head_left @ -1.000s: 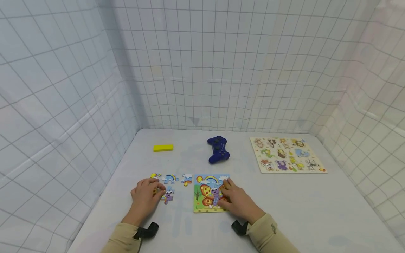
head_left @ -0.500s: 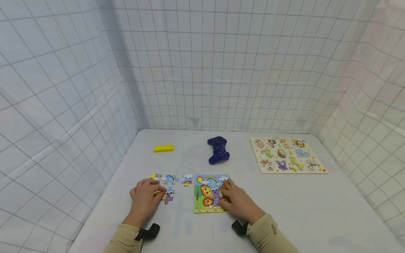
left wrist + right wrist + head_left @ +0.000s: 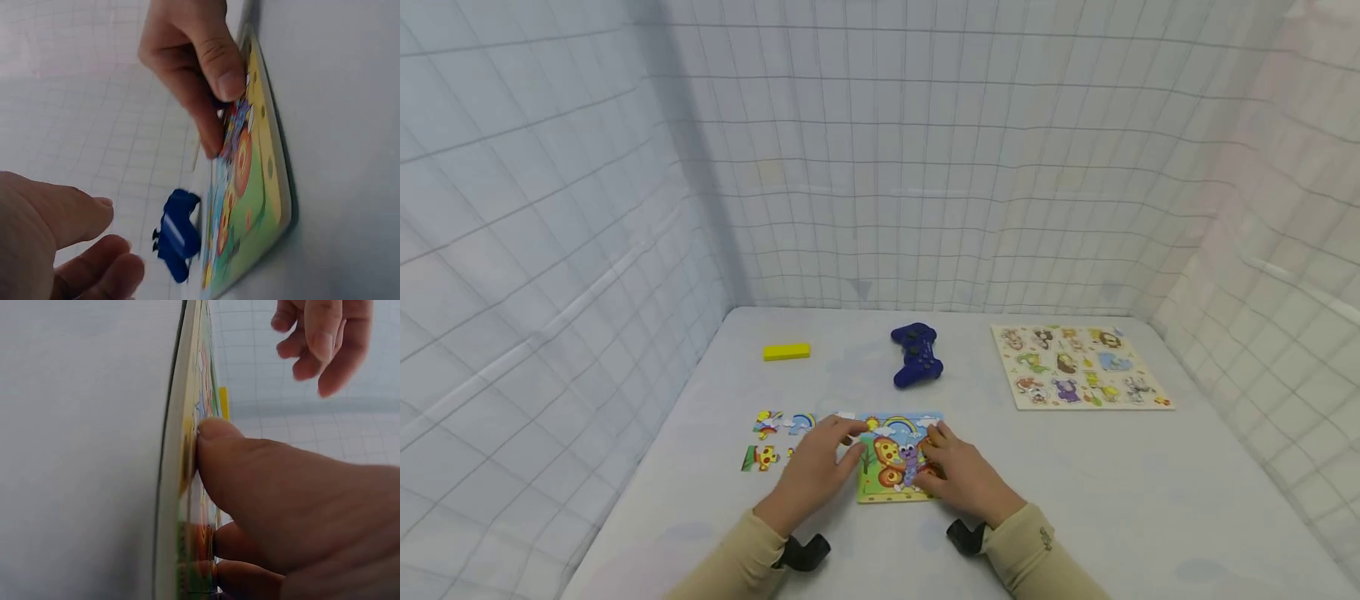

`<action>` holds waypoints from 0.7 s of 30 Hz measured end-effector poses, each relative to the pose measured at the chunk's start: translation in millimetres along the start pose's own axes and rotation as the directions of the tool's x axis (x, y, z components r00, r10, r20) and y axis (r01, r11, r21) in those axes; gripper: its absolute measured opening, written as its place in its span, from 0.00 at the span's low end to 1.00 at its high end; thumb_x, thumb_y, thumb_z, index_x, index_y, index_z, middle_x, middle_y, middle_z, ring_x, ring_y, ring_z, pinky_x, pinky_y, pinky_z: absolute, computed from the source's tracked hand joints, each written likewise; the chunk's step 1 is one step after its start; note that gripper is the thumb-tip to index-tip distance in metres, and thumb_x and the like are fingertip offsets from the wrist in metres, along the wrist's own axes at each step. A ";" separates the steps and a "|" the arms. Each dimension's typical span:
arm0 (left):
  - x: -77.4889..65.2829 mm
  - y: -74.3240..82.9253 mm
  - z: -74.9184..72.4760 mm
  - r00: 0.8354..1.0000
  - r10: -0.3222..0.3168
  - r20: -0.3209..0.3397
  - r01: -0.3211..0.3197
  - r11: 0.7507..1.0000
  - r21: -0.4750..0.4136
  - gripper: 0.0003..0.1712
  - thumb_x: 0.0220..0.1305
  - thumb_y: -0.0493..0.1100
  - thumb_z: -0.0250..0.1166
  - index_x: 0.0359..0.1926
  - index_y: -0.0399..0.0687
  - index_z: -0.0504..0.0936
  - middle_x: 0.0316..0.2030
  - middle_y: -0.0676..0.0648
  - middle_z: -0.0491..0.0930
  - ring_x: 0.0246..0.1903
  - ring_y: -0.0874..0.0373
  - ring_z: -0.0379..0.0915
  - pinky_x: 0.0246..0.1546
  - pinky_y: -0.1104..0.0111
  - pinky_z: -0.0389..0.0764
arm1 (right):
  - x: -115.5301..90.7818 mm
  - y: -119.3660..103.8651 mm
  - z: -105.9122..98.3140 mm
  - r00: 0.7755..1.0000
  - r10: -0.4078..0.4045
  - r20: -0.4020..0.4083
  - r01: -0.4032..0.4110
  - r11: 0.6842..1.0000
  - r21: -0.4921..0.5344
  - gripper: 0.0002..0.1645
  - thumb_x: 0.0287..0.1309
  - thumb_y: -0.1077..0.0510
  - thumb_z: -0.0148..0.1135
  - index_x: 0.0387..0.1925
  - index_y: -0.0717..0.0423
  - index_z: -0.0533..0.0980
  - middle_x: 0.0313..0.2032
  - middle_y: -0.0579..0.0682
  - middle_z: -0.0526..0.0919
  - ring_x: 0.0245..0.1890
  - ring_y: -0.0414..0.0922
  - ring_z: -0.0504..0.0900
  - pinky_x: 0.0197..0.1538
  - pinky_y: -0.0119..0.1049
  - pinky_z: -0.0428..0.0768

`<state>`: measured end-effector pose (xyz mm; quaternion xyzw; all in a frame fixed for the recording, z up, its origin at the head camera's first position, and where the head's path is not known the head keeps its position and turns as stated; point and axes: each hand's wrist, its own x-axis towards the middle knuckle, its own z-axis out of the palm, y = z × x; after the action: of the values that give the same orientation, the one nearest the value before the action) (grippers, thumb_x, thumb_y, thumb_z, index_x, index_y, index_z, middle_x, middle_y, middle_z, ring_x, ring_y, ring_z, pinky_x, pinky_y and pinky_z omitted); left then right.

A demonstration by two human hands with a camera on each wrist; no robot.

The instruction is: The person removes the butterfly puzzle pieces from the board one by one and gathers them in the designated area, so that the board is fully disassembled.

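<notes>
A square butterfly jigsaw puzzle board lies flat in front of me. My right hand rests on its right part, thumb and fingertips touching the picture in the right wrist view. My left hand hovers at the board's upper left edge, thumb and fingers apart and holding nothing, as the left wrist view shows. Loose jigsaw pieces lie left of the board: a sun piece, a rainbow piece and a green and yellow piece. The left hand partly hides further pieces.
A blue game controller lies behind the board. At the back left is a yellow block. A larger animal puzzle board lies at the back right. White gridded cloth walls enclose the white table on three sides.
My left hand has left the loose pieces and moved right to the board's left edge, uncovering the green and yellow piece. The right hand stays in place on the board.
</notes>
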<state>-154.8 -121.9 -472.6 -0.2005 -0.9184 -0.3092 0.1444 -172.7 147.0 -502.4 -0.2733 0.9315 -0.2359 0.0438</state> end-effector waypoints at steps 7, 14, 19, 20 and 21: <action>34.2 18.0 41.2 0.950 -0.039 0.309 0.052 0.998 -0.032 0.13 0.71 0.39 0.66 0.54 0.44 0.84 0.43 0.47 0.80 0.42 0.57 0.75 0.44 0.62 0.79 | -0.7 -1.6 -1.7 1.000 -0.001 -0.018 0.001 1.000 0.022 0.36 0.68 0.42 0.65 0.68 0.61 0.74 0.72 0.66 0.67 0.77 0.65 0.58 0.69 0.66 0.65; 35.0 6.0 62.5 0.964 -0.062 0.260 0.068 0.998 -0.014 0.04 0.67 0.43 0.71 0.42 0.51 0.87 0.35 0.54 0.77 0.36 0.62 0.70 0.37 0.67 0.75 | 3.9 2.4 1.4 0.994 -0.091 -0.055 0.089 0.995 -0.036 0.34 0.66 0.41 0.67 0.64 0.58 0.78 0.69 0.66 0.72 0.74 0.66 0.64 0.65 0.67 0.70; 30.8 3.3 66.8 0.973 -0.050 0.227 0.061 0.997 -0.045 0.04 0.66 0.46 0.72 0.40 0.55 0.88 0.36 0.56 0.79 0.35 0.65 0.71 0.35 0.69 0.74 | 4.9 3.1 1.6 0.992 -0.101 -0.073 0.095 0.992 -0.077 0.32 0.65 0.41 0.68 0.62 0.56 0.80 0.68 0.63 0.75 0.73 0.63 0.67 0.64 0.65 0.72; 31.0 5.1 67.7 0.971 -0.049 0.232 0.064 0.996 -0.057 0.04 0.66 0.47 0.71 0.41 0.55 0.88 0.35 0.56 0.79 0.34 0.65 0.70 0.35 0.69 0.73 | 3.5 4.2 0.4 0.993 -0.088 -0.073 0.083 0.994 -0.066 0.34 0.64 0.40 0.68 0.63 0.57 0.79 0.68 0.62 0.75 0.73 0.62 0.67 0.64 0.66 0.72; 31.2 6.4 69.2 0.971 -0.048 0.233 0.065 0.996 -0.063 0.05 0.67 0.47 0.71 0.41 0.55 0.88 0.35 0.56 0.79 0.33 0.65 0.70 0.34 0.70 0.73 | 1.9 5.4 -0.8 0.995 -0.067 -0.069 0.063 0.997 -0.048 0.36 0.64 0.39 0.68 0.65 0.58 0.78 0.69 0.62 0.74 0.74 0.62 0.66 0.65 0.67 0.70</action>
<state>-189.0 -65.2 -510.3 -0.2138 -0.9228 -0.3198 0.0205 -177.1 150.3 -504.1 -0.2959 0.9283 -0.2251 -0.0031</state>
